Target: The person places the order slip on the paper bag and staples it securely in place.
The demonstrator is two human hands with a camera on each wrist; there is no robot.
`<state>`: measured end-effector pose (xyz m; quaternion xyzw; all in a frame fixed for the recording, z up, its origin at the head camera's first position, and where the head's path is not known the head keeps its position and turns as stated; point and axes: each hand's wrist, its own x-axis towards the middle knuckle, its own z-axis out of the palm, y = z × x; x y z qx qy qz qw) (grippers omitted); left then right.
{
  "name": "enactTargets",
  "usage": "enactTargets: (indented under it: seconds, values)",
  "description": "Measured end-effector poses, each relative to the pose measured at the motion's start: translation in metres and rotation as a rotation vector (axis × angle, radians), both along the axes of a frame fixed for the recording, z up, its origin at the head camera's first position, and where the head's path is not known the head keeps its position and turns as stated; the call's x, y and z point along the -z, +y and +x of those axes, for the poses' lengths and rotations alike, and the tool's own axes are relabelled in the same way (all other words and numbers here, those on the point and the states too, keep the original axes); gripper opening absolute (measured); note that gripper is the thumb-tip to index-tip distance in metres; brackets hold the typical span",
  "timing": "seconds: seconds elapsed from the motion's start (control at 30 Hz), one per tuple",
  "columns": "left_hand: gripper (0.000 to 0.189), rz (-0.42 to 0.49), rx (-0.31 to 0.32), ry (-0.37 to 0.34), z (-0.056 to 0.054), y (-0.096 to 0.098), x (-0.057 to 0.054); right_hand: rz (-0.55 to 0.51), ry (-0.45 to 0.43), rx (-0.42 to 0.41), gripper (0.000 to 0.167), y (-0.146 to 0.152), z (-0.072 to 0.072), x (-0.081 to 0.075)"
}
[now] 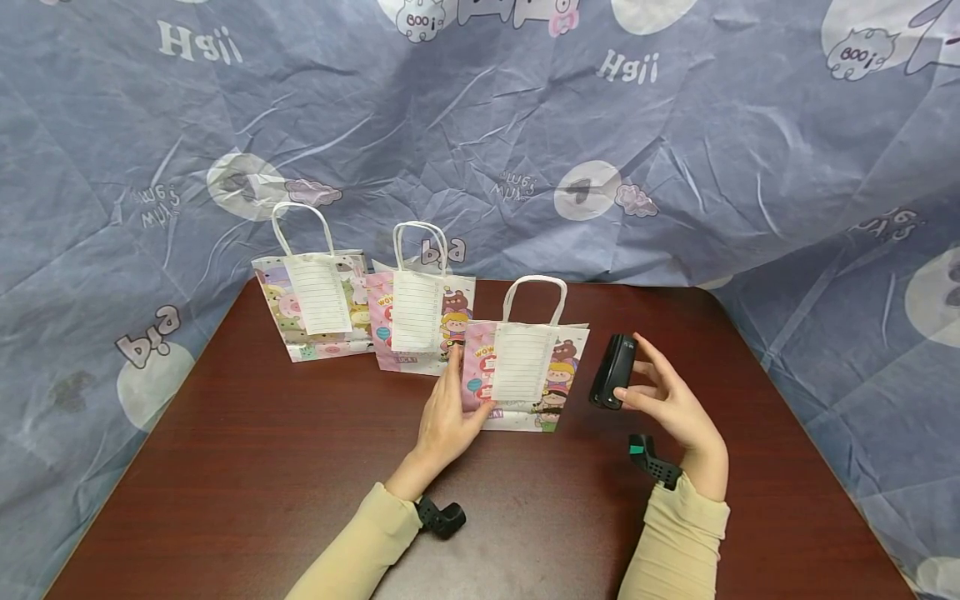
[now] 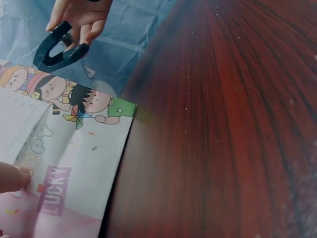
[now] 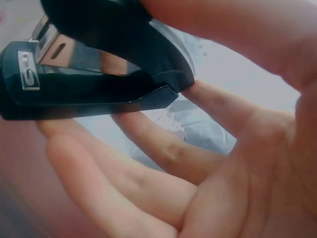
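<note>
My left hand (image 1: 441,415) grips the left edge of the nearest paper gift bag (image 1: 517,419), thumb on its front. A lined paper slip (image 1: 522,363) lies against that bag's front, below the white handle. In the left wrist view, the thumb (image 2: 12,178) presses the printed bag (image 2: 81,163) beside the slip. To the right of the bag, my right hand (image 1: 682,417) holds a black stapler (image 1: 615,372) between thumb and fingers. Seen from the right wrist, the stapler (image 3: 94,91) has its jaws apart, with nothing between them.
Two more gift bags stand behind to the left: a pink one (image 1: 384,321) and one with animal prints (image 1: 281,304), each with a lined slip on its front. All are on a dark red-brown table (image 1: 300,450). A blue-grey printed cloth (image 1: 450,108) hangs behind it.
</note>
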<state>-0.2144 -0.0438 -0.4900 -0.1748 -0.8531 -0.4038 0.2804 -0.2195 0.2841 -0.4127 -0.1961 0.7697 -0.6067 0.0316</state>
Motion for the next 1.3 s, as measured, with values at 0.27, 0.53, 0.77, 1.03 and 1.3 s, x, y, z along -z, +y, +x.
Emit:
enactTargets:
  seconds: [0.27, 0.53, 0.77, 1.03, 1.3]
  values:
    - [0.095, 0.007, -0.005, 0.001, -0.002, 0.000, 0.007, 0.032, -0.074, 0.011, 0.081, 0.008, -0.006, 0.015]
    - [0.093, 0.000, -0.017, -0.055, -0.001, 0.000, 0.012, 0.042, -0.126, 0.010, 0.083, 0.015, -0.016, 0.037]
    - [0.093, 0.008, -0.022, -0.076, -0.002, 0.002, 0.015, 0.040, -0.144, 0.005, 0.084, 0.013, -0.018, 0.042]
    - [0.089, 0.028, -0.027, -0.125, 0.001, 0.005, 0.019, 0.045, -0.182, -0.009, 0.084, 0.016, -0.022, 0.053]
    - [0.089, 0.072, -0.014, -0.196, 0.002, 0.006, 0.021, 0.038, -0.212, -0.002, 0.083, 0.016, -0.024, 0.062]
